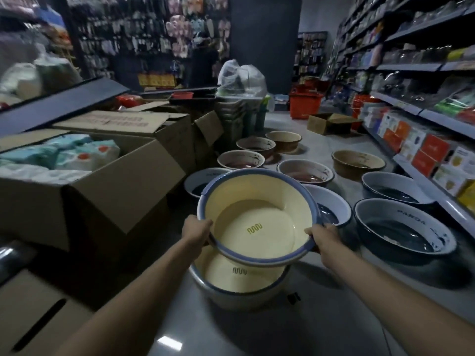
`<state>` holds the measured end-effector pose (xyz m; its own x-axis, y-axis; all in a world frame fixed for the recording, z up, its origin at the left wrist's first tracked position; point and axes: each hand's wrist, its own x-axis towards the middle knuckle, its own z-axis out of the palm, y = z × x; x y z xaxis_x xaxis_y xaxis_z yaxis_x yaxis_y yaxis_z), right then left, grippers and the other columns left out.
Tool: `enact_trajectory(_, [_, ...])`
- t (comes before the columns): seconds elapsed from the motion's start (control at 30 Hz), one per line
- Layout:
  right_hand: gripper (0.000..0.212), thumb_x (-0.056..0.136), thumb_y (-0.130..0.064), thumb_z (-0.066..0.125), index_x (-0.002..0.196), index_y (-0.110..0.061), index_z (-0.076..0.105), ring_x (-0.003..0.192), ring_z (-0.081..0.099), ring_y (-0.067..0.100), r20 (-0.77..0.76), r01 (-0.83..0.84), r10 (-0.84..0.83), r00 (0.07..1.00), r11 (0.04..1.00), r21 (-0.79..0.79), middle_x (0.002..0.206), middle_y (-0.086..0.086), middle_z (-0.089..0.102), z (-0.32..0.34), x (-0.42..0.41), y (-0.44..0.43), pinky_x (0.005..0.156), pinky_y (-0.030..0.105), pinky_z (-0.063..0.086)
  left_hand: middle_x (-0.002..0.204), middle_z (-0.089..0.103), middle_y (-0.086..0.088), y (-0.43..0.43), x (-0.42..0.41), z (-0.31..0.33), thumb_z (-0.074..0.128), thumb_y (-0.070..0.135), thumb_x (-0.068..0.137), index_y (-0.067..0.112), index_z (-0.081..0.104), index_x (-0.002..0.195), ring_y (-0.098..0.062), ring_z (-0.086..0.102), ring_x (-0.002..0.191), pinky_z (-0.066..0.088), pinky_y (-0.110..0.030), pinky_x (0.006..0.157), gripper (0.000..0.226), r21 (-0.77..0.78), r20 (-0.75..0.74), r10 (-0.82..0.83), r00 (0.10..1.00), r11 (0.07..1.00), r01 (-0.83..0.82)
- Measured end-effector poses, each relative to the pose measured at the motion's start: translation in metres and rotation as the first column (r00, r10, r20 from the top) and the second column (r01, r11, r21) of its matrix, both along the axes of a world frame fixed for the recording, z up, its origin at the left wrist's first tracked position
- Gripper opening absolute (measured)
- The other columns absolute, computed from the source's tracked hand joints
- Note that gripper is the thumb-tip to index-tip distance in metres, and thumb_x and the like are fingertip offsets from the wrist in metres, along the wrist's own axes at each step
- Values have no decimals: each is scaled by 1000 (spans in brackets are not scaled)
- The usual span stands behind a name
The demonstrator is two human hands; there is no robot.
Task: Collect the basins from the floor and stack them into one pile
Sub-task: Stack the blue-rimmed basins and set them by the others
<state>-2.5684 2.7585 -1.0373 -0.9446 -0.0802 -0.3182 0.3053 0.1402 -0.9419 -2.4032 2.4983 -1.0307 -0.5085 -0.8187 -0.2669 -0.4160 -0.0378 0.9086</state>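
I hold a cream basin with a blue rim (257, 214) tilted in the air. My left hand (196, 229) grips its left rim and my right hand (325, 238) grips its right rim. Directly below it a second cream basin (241, 283) stands on the floor, partly hidden by the held one. Several more basins lie spread on the floor beyond: dark blue ones (403, 227) at right and just behind the held basin (331, 209), maroon ones (305, 170) in the middle, and brown ones (357, 161) farther back.
Open cardboard boxes (102, 181) full of packets line the left side. Store shelves (424, 140) with boxed goods run along the right. Red baskets (305, 101) and a small open carton (329, 123) stand at the aisle's far end. A small black object (293, 298) lies on the floor.
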Motion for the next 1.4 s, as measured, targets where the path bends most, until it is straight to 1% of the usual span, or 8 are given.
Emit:
enact_trajectory(0.13, [17,97,-5,61,114,-5,61,92,59,31,-128,-25,35,991,997,76,104,14,63,-5,6,-30,79,42,51,87,64,-19,-18,18,-33,59,25,101,4,56,110,-25,63,63,48,-32,45,23,45,-73,74,995,996,-71])
enact_trajectory(0.23, [10,101,-11,54,110,-9,58,89,57,28,-240,-25,75,968,979,205,101,12,62,-11,3,-49,76,36,44,87,71,-17,-30,30,-46,61,42,99,9,64,91,-29,70,73,58,-41,63,33,-74,-55,64,996,995,-68])
enact_trajectory(0.53, [37,107,-32,43,133,-11,58,112,61,38,-191,-70,247,950,766,639,127,16,64,-83,-4,-61,86,38,45,63,63,1,-60,70,-92,50,63,95,15,63,64,-18,63,62,39,-28,54,58,-365,382,-127,916,889,276])
enact_trajectory(0.67, [50,102,-30,57,145,-8,47,123,57,41,-158,-66,251,955,700,711,138,19,58,-87,0,-71,93,43,47,77,64,4,-76,65,-99,53,61,96,23,62,86,-14,61,70,47,-29,62,41,-391,348,-145,926,876,284])
enact_trajectory(0.77, [53,89,-23,71,134,-2,51,104,63,38,-89,-91,237,967,652,752,123,18,63,-89,7,-77,75,37,49,93,64,7,-87,51,-100,58,64,91,29,57,101,-18,65,85,56,-36,79,37,-405,312,-154,938,871,278])
enact_trajectory(1.03, [35,94,-4,51,128,-8,51,101,63,32,-169,-20,411,896,418,908,121,13,64,-102,22,-59,72,33,45,107,59,-7,-63,16,-111,71,20,82,16,54,112,-27,63,89,58,-46,82,35,-510,440,-50,897,808,296])
enact_trajectory(1.23, [46,91,-3,50,136,-12,52,110,62,36,-297,44,364,883,565,824,126,14,64,-98,13,-63,84,42,52,107,55,-6,-44,16,-111,73,30,77,18,53,112,-26,58,90,52,-45,87,42,-629,429,87,899,743,228])
enact_trajectory(1.4, [39,90,-4,48,127,-15,55,98,63,35,-398,55,310,863,726,685,116,14,67,-99,-7,-57,75,39,48,100,50,0,-34,31,-120,77,43,73,23,49,108,-20,54,85,54,-43,81,48,-648,296,141,945,756,91])
